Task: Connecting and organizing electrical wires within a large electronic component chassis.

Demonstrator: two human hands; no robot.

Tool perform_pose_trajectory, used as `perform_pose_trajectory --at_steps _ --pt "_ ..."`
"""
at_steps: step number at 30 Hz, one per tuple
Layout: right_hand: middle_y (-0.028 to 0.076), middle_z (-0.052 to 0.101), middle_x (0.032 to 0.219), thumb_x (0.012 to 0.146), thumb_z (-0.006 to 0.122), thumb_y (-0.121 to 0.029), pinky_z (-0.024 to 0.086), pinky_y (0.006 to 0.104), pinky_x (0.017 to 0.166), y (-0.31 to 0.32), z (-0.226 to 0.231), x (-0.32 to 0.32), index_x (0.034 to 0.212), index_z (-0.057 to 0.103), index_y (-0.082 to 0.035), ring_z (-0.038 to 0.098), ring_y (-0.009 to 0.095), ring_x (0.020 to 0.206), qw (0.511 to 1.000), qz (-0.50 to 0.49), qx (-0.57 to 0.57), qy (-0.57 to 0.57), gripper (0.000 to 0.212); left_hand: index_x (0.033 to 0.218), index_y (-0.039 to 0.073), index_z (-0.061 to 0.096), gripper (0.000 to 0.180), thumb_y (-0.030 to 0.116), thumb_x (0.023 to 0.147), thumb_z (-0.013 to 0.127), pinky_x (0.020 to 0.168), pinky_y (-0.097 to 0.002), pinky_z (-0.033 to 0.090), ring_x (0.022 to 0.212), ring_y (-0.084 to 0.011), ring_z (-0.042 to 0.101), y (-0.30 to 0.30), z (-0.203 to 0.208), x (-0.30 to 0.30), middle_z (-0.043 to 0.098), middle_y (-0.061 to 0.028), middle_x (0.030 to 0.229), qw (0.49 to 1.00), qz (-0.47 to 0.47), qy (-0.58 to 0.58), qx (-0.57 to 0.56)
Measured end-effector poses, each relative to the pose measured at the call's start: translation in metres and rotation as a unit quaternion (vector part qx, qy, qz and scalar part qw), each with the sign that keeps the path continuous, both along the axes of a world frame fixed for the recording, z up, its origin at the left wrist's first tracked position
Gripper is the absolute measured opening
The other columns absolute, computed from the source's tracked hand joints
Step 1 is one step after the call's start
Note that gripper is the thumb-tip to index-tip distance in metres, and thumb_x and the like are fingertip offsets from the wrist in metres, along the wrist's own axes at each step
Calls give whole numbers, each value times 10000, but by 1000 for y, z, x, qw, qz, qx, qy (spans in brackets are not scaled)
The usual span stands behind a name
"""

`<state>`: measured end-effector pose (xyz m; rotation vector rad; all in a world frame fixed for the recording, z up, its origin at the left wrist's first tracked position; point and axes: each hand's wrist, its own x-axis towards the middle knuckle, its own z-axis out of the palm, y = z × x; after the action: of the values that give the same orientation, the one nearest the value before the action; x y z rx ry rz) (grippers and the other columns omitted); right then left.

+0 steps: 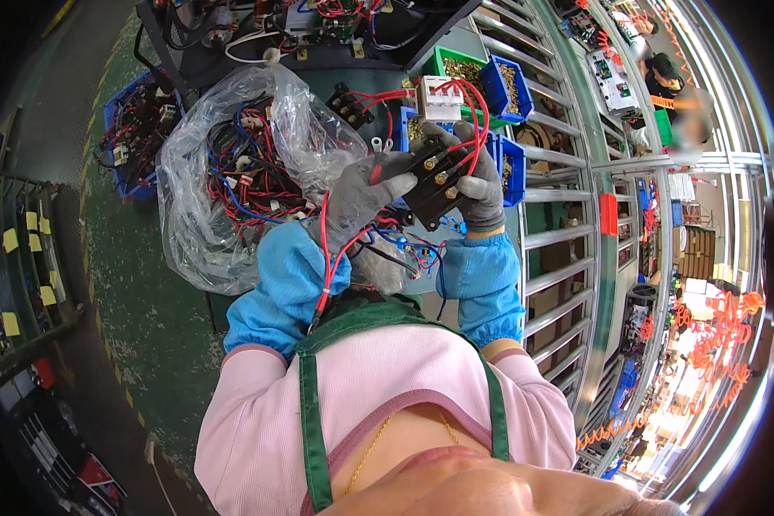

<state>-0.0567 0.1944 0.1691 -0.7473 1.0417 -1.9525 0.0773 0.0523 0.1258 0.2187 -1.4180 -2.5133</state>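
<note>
A black terminal block [426, 196] with several brass screws is tilted in front of me. My right hand [483, 191], in a grey glove, is closed round its right side. Red wires [482, 112] loop from it towards a white boxy part [439, 99]. My left hand [357, 196], also gloved, is closed on a red wire [325, 236], with a bit of red showing between the fingers. Its thumb tip reaches the block's left edge. The wire runs down past my left sleeve. Another black terminal block [347, 107] with red leads lies farther off.
A clear plastic bag [185, 215] of wire harnesses lies to the left, near a blue crate [129, 176]. Green and blue bins [518, 107] of brass fasteners stand beyond my right hand. A roller conveyor [559, 232] runs along the right. An open metal chassis [396, 53] stands ahead.
</note>
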Motion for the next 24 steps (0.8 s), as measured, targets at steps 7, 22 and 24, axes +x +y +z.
perform_pose_trajectory --at_steps 7,22,24 --pt "268 409 1401 618 792 -191 429 525 999 7 1 4 1387 394 -74 483 435 1224 999 -2 35 41 874 1172 -6 602 341 138 869 667 886 -272 464 982 -118 594 0 -8 2 655 -68 1065 999 -11 10 -29" --pt "248 453 1375 602 813 -164 443 482 993 8 -6 9 1372 415 -47 508 402 1211 999 -17 23 -20 875 1189 -37 587 363 141 876 637 866 -281 481 954 -129 593 -1 -4 1 652 -85 1059 993 5 -16 -119" --pt "250 438 1385 605 791 -157 426 511 1004 9 -10 7 1370 415 -67 486 428 1224 999 -15 25 -15 858 1184 -45 586 376 149 868 649 866 -283 482 958 -137 594 -2 -5 1 651 -98 1058 992 -4 -27 -121"
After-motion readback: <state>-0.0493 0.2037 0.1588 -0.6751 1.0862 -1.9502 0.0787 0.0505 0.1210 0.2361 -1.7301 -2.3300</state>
